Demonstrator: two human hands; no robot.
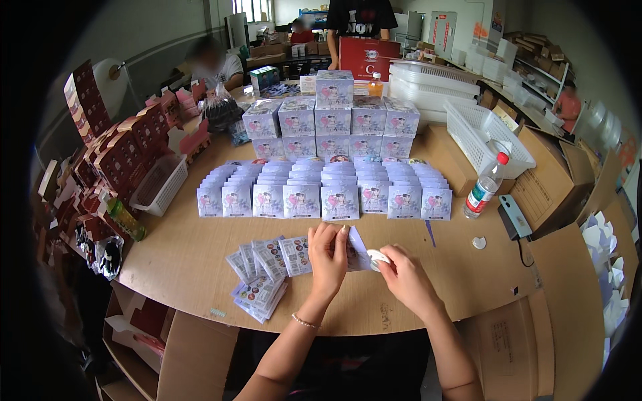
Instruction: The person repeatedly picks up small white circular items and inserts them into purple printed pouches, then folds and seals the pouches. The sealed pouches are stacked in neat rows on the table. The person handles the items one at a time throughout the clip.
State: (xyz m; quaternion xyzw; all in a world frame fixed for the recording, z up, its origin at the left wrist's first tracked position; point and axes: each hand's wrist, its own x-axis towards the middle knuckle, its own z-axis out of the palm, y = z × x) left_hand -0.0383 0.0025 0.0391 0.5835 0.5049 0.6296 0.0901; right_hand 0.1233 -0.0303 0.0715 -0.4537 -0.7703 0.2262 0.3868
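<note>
My left hand is closed on a lavender packet, pinching it upright near the table's front. Against that packet's right edge is a white round disc, gripped between the thumb and fingers of my right hand. Whether the disc is partly inside the packet I cannot tell. Left of my hands lies a fanned pile of printed packets, their backs facing up. Beyond my hands, several rows of lavender packets with a printed figure lean on one another. Another white disc rests on the table to the right.
Lavender boxes are stacked behind the packet rows. At right are a red-capped water bottle, a phone, a white basket and cardboard boxes. Red display boxes and a green bottle stand left. Other people are farther back.
</note>
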